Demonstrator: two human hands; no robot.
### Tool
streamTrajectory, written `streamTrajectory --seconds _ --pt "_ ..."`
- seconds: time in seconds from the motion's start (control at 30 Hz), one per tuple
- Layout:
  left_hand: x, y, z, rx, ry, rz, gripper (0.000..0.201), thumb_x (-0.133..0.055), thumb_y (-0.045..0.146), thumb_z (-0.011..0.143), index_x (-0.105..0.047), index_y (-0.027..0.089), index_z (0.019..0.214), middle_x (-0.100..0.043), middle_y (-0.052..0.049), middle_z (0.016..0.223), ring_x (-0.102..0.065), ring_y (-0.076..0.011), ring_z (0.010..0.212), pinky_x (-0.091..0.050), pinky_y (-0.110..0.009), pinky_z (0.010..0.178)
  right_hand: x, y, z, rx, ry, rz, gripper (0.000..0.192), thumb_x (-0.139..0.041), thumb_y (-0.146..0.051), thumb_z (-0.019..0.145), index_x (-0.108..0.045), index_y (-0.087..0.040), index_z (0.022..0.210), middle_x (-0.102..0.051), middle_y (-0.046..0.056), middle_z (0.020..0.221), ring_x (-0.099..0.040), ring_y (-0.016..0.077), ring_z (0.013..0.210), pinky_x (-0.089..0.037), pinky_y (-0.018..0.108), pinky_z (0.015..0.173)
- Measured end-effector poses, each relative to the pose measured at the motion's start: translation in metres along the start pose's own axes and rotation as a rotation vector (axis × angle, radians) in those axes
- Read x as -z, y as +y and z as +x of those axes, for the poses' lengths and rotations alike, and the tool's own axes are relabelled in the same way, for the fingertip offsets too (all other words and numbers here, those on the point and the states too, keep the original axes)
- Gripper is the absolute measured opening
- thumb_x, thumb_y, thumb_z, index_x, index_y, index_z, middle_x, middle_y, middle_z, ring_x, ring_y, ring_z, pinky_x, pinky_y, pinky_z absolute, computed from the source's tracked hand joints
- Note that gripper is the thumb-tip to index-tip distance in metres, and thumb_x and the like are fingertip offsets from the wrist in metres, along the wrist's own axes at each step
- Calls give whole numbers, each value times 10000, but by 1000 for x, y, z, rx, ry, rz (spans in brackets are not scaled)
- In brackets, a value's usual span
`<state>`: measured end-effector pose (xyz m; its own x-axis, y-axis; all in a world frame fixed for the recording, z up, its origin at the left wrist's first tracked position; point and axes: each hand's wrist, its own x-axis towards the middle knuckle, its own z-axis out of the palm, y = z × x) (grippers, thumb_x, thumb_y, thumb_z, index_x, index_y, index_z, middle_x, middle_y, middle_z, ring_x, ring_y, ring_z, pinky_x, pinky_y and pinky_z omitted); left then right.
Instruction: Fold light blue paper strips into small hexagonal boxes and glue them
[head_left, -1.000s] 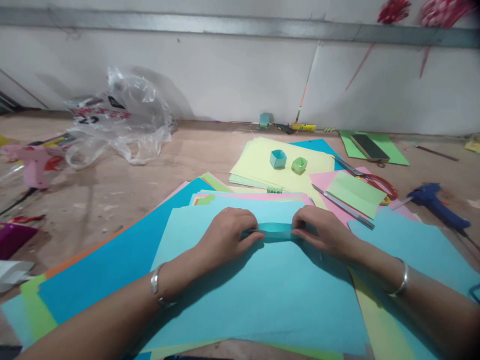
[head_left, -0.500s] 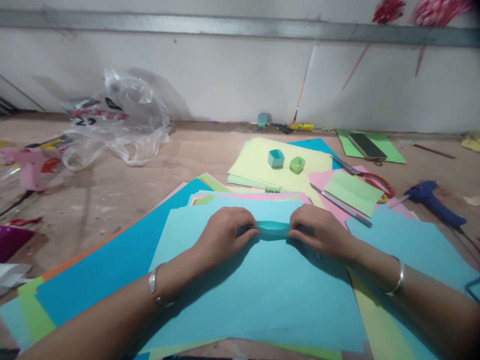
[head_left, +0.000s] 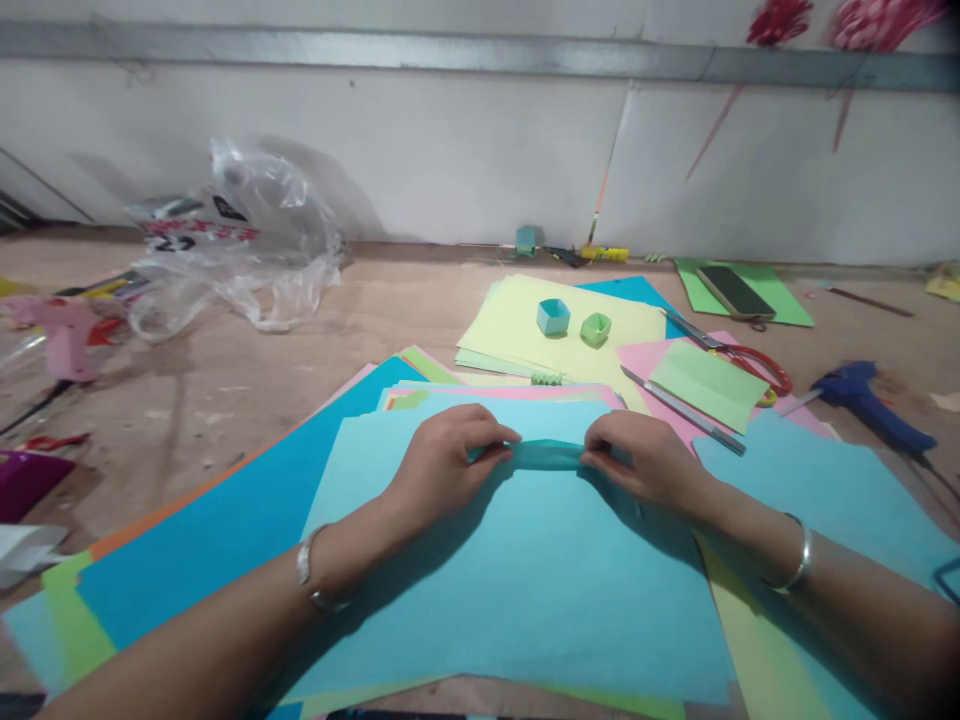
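In the head view, the left hand (head_left: 442, 460) and right hand (head_left: 649, 462) each pinched one end of a narrow folded teal paper strip (head_left: 547, 455), fingers closed on it, above the light-blue paper sheet (head_left: 525, 570) near the desk's front edge. The strip looked light, thin and easily creased, so it was best held gently by its ends.

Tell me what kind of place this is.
Probably a paper-craft worktable: coloured paper sheets cover it, red-handled scissors and a blue glue gun lie to the right, and both hands pinch a folded teal strip.
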<state>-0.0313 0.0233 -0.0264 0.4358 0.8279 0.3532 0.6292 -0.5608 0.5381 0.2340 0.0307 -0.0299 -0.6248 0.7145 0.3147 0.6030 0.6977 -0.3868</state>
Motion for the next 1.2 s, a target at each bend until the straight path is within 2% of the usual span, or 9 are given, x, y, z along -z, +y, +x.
streamTrajectory --seconds 0.1,0.17,0.33,0.6,0.77,0.9,1.03,1.2 --pt "0 2 0 58 -11 -14 240 -684 129 795 -738 195 1019 -690 -5 744 -613 -131 656 -476 -246 619 0 0 0 -8 9 18 173 -509 -234 916 -588 -191 768 -641 37 696 -543 153 621 -407 260 596" --pt "1 3 0 88 -43 7 270 -695 118 779 -735 192 1035 -685 0 732 -597 -125 630 -471 -245 612 0 0 0 -12 21 21 131 -504 -194 901 -603 -189 815 -668 45 740 -563 157 643 -428 266 613" --pt "2 5 2 99 -109 54 187 -665 143 802 -760 197 954 -680 -20 774 -581 -122 629 -442 -235 585 0 0 0 18 61 18 152 -517 -160 899 -640 -170 989 -713 58 807 -626 174 708 -474 284 655" --pt "3 5 1 67 -140 81 116 -643 113 776 -732 180 741 -630 -15 712 -578 -144 676 -422 -248 600 -2 3 -2 29 58 -27 110 -572 -191 907 -682 -184 903 -726 55 825 -647 179 764 -486 295 701" --pt "0 0 -1 -77 -33 148 153 -613 123 808 -731 185 734 -636 -36 752 -572 -154 716 -416 -254 609 -2 1 -1 130 80 -91 195 -533 -139 914 -678 -184 792 -683 47 770 -592 167 726 -440 274 643" --pt "-2 -1 -2 -229 39 332 280 -518 131 884 -719 190 698 -631 -38 706 -535 -154 675 -379 -270 595 -2 -3 0 207 165 -292 259 -511 -116 922 -673 -166 726 -652 61 736 -518 171 688 -384 296 612" --pt "0 -2 -1 -295 -45 390 303 -478 125 908 -709 183 721 -640 -35 703 -524 -153 656 -353 -270 574 -2 -3 0 220 149 -379 299 -488 -103 929 -657 -165 691 -645 64 724 -499 176 709 -357 309 627" --pt "4 -6 2 -265 -173 249 241 -511 145 896 -718 184 780 -648 -34 746 -557 -147 683 -388 -246 594 -1 1 0 248 98 -392 306 -480 -86 932 -652 -174 695 -640 45 711 -496 160 693 -323 302 622"
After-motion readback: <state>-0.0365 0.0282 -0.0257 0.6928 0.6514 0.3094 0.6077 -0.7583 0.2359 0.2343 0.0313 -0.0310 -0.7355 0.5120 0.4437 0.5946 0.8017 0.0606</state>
